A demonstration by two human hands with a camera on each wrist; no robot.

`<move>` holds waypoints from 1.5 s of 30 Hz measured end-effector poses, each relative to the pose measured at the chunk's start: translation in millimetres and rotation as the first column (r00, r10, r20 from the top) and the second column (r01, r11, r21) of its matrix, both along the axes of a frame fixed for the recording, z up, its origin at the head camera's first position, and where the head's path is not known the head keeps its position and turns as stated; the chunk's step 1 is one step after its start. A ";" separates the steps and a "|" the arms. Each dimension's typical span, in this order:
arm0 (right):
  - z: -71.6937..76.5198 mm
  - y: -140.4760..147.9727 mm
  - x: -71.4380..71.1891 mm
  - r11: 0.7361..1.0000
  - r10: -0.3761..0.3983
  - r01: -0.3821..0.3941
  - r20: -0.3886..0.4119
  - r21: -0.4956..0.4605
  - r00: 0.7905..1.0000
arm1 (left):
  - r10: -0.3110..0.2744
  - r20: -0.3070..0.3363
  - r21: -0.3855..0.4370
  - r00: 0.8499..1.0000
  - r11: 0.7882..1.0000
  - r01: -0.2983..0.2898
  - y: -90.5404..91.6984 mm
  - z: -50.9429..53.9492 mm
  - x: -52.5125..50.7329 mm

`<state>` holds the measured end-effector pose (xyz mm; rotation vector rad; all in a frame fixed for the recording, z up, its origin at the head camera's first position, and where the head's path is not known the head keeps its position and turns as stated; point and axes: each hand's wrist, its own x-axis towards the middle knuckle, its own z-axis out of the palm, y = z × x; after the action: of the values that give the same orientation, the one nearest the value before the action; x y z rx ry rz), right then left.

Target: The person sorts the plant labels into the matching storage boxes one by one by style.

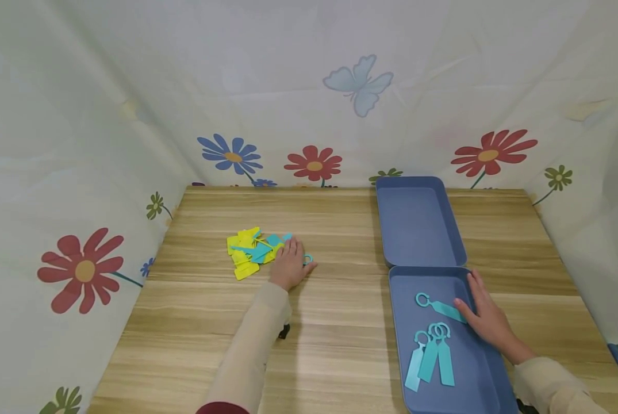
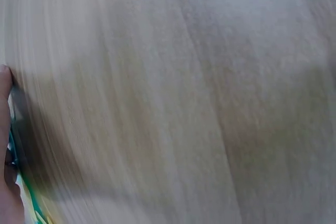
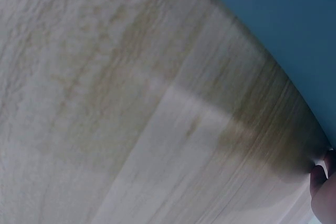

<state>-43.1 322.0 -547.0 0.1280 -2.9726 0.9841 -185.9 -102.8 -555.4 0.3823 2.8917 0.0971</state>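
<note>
Left hand [image 1: 290, 265] mid-frame at a yellow-and-blue pile [image 1: 246, 253], can't tell its grip, right hand [image 1: 491, 319] lower right, straight-fingered, resting on a blue tray [image 1: 474, 368] beside a teal tag [image 1: 445, 311]

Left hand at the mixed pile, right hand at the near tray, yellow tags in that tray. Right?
Colour's wrong: the tags in the near tray are teal, as the head view shows. The left hand is at the mixed pile, the right hand at that tray.
</note>
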 end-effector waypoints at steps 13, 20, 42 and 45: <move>-1.8 0.4 0.6 0.999 0.011 -0.013 -0.034 -0.044 0.999 | -0.282 -0.185 -0.218 0.941 0.946 0.240 -1.9 3.8 4.9; -0.9 1.1 0.0 0.999 0.015 -0.016 -0.026 -0.047 1.000 | -0.396 -0.377 -0.268 0.837 0.912 0.311 -1.1 7.8 7.3; -1.3 0.0 0.9 0.999 0.002 -0.004 -0.043 -0.047 0.999 | -0.319 -0.735 -0.045 0.598 0.903 0.427 4.1 46.6 -17.3; -1.9 0.1 0.1 0.999 0.001 -0.003 -0.044 -0.050 0.999 | -0.266 -0.710 0.026 0.652 0.916 0.401 7.6 54.4 -15.8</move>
<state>-42.9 322.1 -548.9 0.1503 -2.9059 1.0417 -201.7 -95.2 -501.0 1.2355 3.4777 0.1910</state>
